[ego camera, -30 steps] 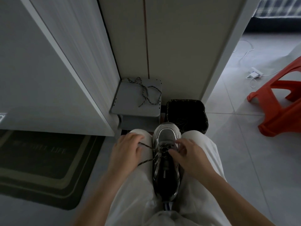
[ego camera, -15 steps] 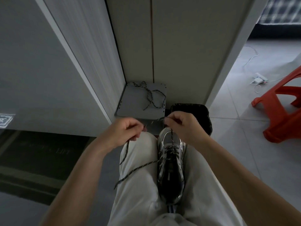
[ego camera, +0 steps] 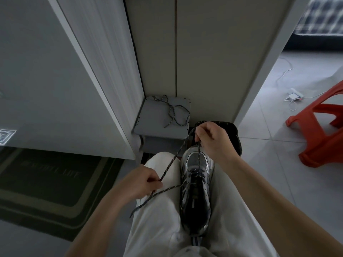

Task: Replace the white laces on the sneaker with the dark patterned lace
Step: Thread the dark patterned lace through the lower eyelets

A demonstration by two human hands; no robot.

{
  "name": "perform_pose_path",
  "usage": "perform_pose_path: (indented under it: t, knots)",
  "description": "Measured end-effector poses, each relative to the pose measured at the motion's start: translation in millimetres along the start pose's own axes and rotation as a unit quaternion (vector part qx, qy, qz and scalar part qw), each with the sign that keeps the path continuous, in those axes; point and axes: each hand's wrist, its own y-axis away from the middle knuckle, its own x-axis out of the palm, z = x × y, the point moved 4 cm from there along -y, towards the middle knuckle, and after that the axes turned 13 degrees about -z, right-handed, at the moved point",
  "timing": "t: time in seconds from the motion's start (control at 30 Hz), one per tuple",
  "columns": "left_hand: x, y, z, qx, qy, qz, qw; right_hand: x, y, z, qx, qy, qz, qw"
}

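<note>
right fingers (ego camera: 199,135): curled tight, pinching the dark patterned lace (ego camera: 175,157) just past the toe, above the black bin (ego camera: 235,140)
left fingers (ego camera: 155,182): curled as well, pinching the same strand further along, near what seems its tip, by the left knee
right hand (ego camera: 213,143): way higher and further forward than a second ago, when down at the eyelets
left hand (ego camera: 141,184): up beside the right one half a second ago, now dropped back toward the lap
lace: stretched straight between the two hands, plus a run from the right fingers down into the eyelets; other end loose across the left thigh (ego camera: 157,225)
sneaker (ego camera: 196,193): same spot as before, wedged between the thighs, toe pointing away, dark lace crossing the front eyelets, no white lace to be seen on it
meaning: looks like hauling slack through after threading an eyelet, so mid-lacing, not done; upper eyelets probably left, hard to tell in this light
spare lace (ego camera: 176,113): second patterned one, loose on the grey stand (ego camera: 154,125), well apart from the hands, not moved
off to the side: red stool (ego camera: 319,134) on the right, mat (ego camera: 46,186) on the left
</note>
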Motion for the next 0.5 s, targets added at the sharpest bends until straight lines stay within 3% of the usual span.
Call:
perform_pose_path:
  t: [0.23, 0.33, 0.43, 0.5]
  knots:
    - [12, 2, 7, -0.032, 0.069, -0.001, 0.997, -1, 3, -1, 0.018, -0.031, 0.007, 0.999]
    - [20, 3, 7, -0.041, 0.080, 0.005, 0.996, 7, 8, 1, 0.041, -0.058, 0.072, 0.995]
    - [31, 4, -5, -0.047, 0.183, 0.017, 0.982, 13, 17, -3, 0.003, 0.054, 0.144, 0.988]
    - [36, 4, -14, -0.065, 0.287, 0.009, 0.956, 12, 26, -10, -0.043, 0.130, 0.133, 0.982]
